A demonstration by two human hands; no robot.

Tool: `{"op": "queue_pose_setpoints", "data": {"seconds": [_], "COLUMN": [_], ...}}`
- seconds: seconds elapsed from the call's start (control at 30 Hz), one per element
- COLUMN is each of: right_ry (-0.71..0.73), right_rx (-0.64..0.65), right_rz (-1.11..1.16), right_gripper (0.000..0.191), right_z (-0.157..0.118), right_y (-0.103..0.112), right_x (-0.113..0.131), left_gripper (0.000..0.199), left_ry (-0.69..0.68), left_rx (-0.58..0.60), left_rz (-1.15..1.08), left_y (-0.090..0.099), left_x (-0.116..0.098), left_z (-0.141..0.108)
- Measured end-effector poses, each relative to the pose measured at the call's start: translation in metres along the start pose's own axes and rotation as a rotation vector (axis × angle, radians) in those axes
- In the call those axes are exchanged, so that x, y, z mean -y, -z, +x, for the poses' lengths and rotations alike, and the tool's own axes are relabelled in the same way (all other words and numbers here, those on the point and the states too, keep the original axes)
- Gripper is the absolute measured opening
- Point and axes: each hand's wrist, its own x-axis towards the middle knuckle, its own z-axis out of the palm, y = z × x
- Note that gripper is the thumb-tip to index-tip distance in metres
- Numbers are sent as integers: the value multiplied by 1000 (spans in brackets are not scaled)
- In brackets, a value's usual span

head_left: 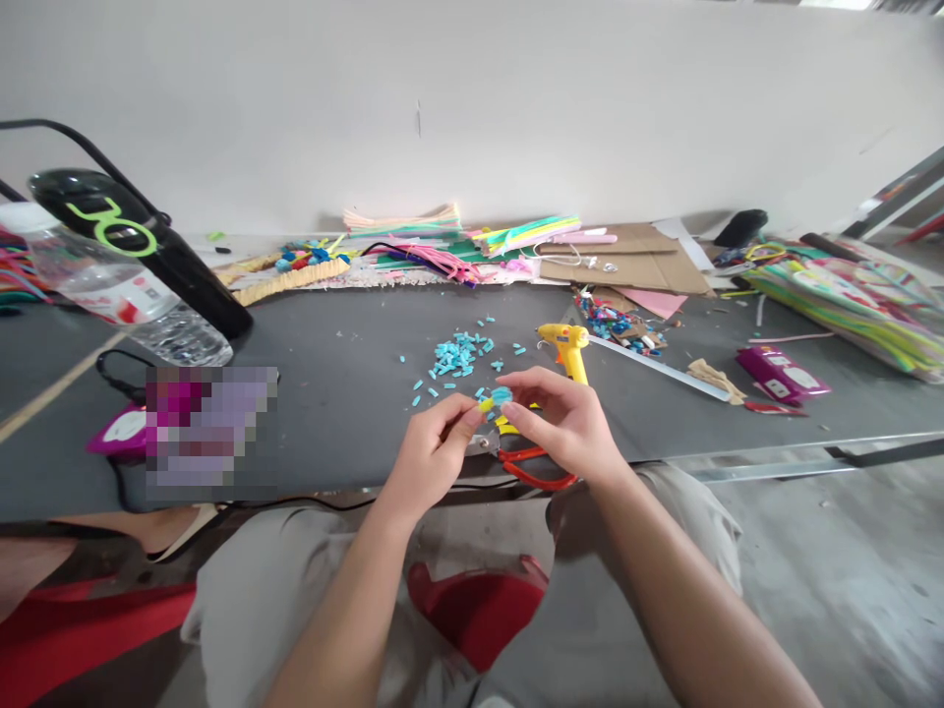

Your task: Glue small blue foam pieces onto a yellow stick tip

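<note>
Pinching together at centre frame, the left hand (435, 447) and right hand (564, 423) both clamp their fingertips on 1 small yellow-and-blue piece (494, 397), held just above the grey table (346, 413). Red-handled scissors (527, 462) lie under the hands. Loose blue bits (457, 356) and a yellow glue gun (567, 349) sit just above them.

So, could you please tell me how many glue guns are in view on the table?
1: a yellow glue gun stands on the dark table, just beyond the right hand. Others may be hidden among the craft clutter at the back.
</note>
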Motion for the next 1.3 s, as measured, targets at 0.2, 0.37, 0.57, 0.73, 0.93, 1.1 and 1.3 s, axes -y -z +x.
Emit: {"op": "queue_pose_setpoints", "data": {"seconds": [0.2, 0.37, 0.57, 0.73, 0.93, 1.1, 1.3], "right_ry": [-31, -38, -87, -85, -53, 51, 102], "right_rx": [-20, -2, 13, -28, 60, 99, 203], "right_rz": [57, 87, 135, 158, 111, 32, 41], "right_gripper": [19, 15, 26, 26, 24, 25, 31], "right_z": [1, 2, 3, 3, 0, 2, 2], "right_y": [0, 2, 7, 12, 8, 9, 14], "right_x": [1, 3, 2, 0, 4, 2, 4], "left_gripper": [36, 33, 32, 35, 34, 35, 40], "left_ry": [-11, -2, 27, 31, 22, 57, 103], "left_rx": [30, 71, 99, 90, 82, 101, 174], "left_rz": [-9, -53, -127, -117, -72, -123, -221], "left_y": [0, 1, 5, 8, 10, 12, 14], "left_x": [-1, -5, -9, -9, -6, -6, -10], "left_z": [-1, -1, -2, -2, -1, -1, -4]}}
